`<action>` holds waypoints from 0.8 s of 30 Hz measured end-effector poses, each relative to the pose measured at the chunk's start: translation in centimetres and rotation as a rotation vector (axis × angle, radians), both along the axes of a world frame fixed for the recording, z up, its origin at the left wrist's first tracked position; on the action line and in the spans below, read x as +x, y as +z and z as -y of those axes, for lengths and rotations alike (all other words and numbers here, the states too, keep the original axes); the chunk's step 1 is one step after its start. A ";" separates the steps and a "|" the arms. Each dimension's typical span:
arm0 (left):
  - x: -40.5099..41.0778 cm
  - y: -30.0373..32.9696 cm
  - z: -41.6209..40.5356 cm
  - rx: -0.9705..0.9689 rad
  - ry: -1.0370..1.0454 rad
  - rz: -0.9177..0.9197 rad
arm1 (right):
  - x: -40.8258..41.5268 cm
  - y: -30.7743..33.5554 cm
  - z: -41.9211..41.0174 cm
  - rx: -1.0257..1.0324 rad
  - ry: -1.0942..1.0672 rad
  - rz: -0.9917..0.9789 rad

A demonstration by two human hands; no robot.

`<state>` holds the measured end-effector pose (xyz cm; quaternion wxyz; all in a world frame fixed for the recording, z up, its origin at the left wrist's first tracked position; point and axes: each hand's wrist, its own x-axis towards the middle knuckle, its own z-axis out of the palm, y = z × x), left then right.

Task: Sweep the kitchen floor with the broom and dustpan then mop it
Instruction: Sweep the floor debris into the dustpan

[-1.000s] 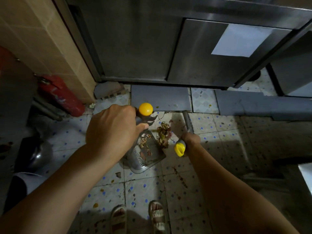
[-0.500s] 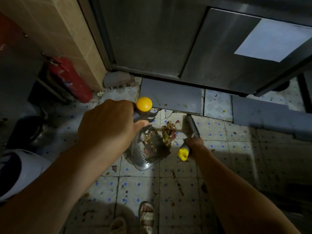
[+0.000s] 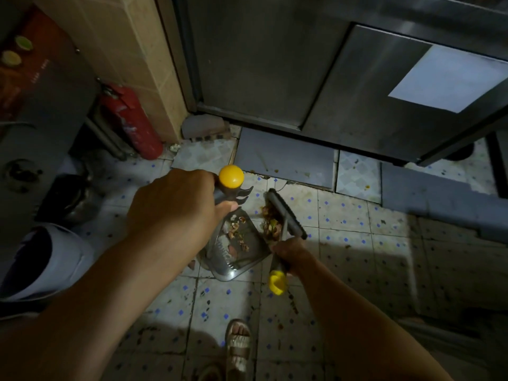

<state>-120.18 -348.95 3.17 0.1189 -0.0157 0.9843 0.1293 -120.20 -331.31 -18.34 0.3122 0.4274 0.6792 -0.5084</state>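
My left hand (image 3: 176,207) grips the upright handle of a grey dustpan (image 3: 242,257), just under its yellow knob (image 3: 231,176). The pan rests on the tiled floor (image 3: 357,243) with scraps of debris inside. My right hand (image 3: 291,253) holds a short broom by its yellow-ended handle (image 3: 277,281). The dark broom head (image 3: 286,213) lies right of the pan's mouth, pressed against a pile of brown and green debris (image 3: 270,221) at the pan's lip.
A steel cabinet (image 3: 302,78) stands ahead, close to the pan. A red fire extinguisher (image 3: 132,119) leans by the tiled wall at left. A white bin (image 3: 46,259) sits at lower left, with dark pots behind it. My sandalled foot (image 3: 238,345) is below.
The broom head has swung to stand behind the debris and pushed it closer to the pan's mouth. My right hand has slid lower. The left hand keeps its hold on the dustpan handle.
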 end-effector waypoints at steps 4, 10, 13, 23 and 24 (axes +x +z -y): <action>2.8 0.5 1.7 -0.048 0.062 0.021 | 3.3 -0.2 2.2 0.040 0.068 0.040; 7.4 1.6 4.4 -0.056 0.117 0.027 | 7.6 0.9 5.0 0.042 0.202 0.089; 9.7 2.0 5.8 -0.043 0.124 0.004 | 9.4 1.3 6.5 0.051 0.294 0.108; 15.2 2.3 8.8 0.010 0.111 -0.082 | 14.3 4.6 8.6 0.011 0.509 0.035; 15.7 2.3 8.9 0.019 0.105 -0.093 | 14.6 4.9 8.6 0.004 0.491 0.029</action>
